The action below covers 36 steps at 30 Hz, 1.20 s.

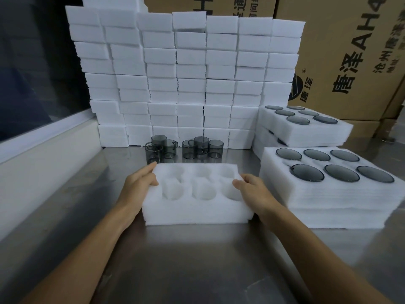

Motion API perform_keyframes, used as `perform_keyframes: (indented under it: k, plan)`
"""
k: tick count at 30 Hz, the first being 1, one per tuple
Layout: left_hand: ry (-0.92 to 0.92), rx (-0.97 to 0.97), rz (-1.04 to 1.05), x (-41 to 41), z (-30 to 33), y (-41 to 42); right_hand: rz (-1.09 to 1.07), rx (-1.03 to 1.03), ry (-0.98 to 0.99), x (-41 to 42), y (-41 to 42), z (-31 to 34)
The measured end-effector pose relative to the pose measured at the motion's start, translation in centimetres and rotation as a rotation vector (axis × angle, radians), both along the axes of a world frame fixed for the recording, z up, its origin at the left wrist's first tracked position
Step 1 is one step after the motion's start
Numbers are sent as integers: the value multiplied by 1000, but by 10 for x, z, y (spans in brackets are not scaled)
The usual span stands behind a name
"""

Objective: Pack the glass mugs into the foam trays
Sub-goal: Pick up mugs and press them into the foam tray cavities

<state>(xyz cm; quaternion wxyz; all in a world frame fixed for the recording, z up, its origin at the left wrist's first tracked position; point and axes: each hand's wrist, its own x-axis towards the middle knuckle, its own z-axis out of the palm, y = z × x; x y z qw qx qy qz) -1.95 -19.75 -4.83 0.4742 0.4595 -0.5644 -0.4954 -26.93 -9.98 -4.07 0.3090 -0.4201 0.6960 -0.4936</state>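
Observation:
A white foam tray point(197, 212) with several round empty pockets lies on the steel table in front of me. My left hand point(140, 186) grips its left end, thumb on top by the pocket row. My right hand point(252, 190) grips the right end, fingers curled over the top edge. Behind the tray stand several smoky grey glass mugs point(198, 148) in two clusters, upright and loose on the table.
To the right, a filled foam tray point(328, 198) holds several mugs, with more filled trays point(306, 130) stacked behind it. A tall wall of white foam blocks point(188, 80) lines the back. Cardboard boxes point(350, 51) stand beyond. A white ledge point(48, 154) borders the left.

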Motion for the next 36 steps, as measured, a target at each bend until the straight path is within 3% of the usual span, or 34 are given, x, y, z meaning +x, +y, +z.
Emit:
perform_keyframes:
  k: [8, 12, 17, 23, 36]
  plan:
    - [100, -21, -12, 8, 0, -2, -3, 31, -35, 1, -1, 2]
    - [195, -64, 175, 14, -2, -14, -89, -42, 285, 4, 5, 25]
    - [169, -53, 245, 15, -6, -17, -2, -226, 415, 40, 0, 60]
    - [207, -35, 240, 17, -4, -16, 231, -205, 588, 78, -47, 67]
    - [244, -65, 283, 16, -8, -22, 431, -2, 861, 119, -167, 60]
